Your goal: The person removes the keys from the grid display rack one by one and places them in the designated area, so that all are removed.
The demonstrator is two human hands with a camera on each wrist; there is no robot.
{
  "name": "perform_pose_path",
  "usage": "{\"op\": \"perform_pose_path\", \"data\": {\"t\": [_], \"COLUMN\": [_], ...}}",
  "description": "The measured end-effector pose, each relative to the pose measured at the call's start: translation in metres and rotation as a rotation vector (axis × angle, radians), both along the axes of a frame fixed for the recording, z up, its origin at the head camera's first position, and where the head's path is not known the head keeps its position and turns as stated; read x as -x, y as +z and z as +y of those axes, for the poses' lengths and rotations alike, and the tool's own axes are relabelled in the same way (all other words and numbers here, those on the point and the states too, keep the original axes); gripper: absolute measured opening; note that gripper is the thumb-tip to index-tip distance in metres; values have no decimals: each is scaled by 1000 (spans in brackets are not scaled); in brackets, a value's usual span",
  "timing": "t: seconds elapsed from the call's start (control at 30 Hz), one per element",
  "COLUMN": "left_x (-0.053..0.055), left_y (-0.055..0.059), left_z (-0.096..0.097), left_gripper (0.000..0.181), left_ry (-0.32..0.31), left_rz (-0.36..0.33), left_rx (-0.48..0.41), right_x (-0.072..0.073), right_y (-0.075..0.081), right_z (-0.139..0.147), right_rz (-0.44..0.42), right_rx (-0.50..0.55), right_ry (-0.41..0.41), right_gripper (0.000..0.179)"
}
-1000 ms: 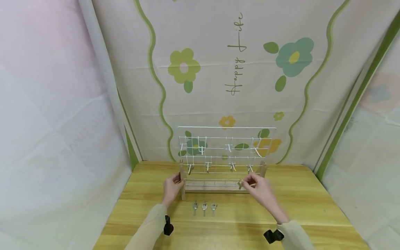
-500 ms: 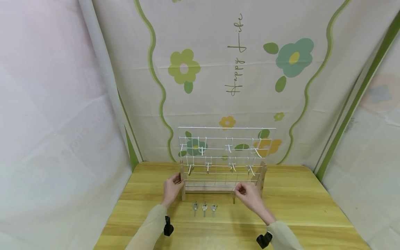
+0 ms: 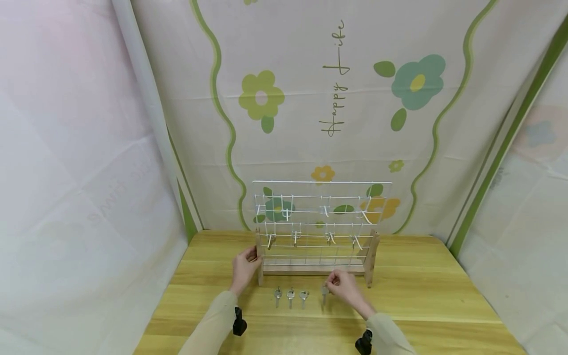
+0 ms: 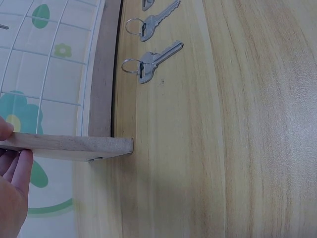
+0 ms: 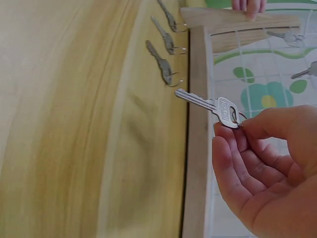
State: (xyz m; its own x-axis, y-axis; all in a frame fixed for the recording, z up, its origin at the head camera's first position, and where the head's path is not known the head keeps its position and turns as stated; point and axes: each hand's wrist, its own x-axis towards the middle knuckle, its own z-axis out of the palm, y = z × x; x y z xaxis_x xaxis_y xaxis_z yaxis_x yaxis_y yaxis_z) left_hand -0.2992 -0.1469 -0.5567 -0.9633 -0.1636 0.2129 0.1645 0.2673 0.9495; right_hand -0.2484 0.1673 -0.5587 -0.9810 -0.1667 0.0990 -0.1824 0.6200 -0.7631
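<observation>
A small metal key (image 5: 225,111) is pinched by its ring between the thumb and finger of my right hand (image 3: 347,288). It is just above the table, in front of the rack's base bar, its blade pointing away from the fingers in the right wrist view. My left hand (image 3: 244,268) grips the rack's left wooden end piece (image 4: 74,144), thumb on one side and fingers on the other. Three keys with rings, a left key (image 3: 277,294), a middle key (image 3: 290,295) and a right key (image 3: 303,295), lie in a row on the table before the rack.
White wire grid (image 3: 322,182) stands upright between wooden ends, with two rows of hooks. Keys such as this hanging key (image 5: 287,37) show against it in the right wrist view. A printed cloth (image 3: 301,143) hangs behind the wooden table (image 3: 426,296).
My right hand has moved left, down and towards me from the rack's right front, carrying the key. The left hand has stayed on the end piece.
</observation>
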Motion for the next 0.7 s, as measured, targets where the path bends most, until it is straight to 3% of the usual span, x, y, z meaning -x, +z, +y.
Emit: {"op": "perform_pose_path", "data": {"t": [0.23, 0.7], "left_x": [-2, -2], "left_y": [1, 2], "left_z": [0, 0], "left_gripper": [37, 38], "left_ry": [-8, -5], "left_rz": [5, -16], "left_rx": [0, 3], "right_x": [7, 17], "right_y": [-15, -30], "right_z": [-7, -16], "right_rz": [-8, -9], "right_rx": [-6, -35], "right_ry": [19, 27], "right_gripper": [3, 4]}}
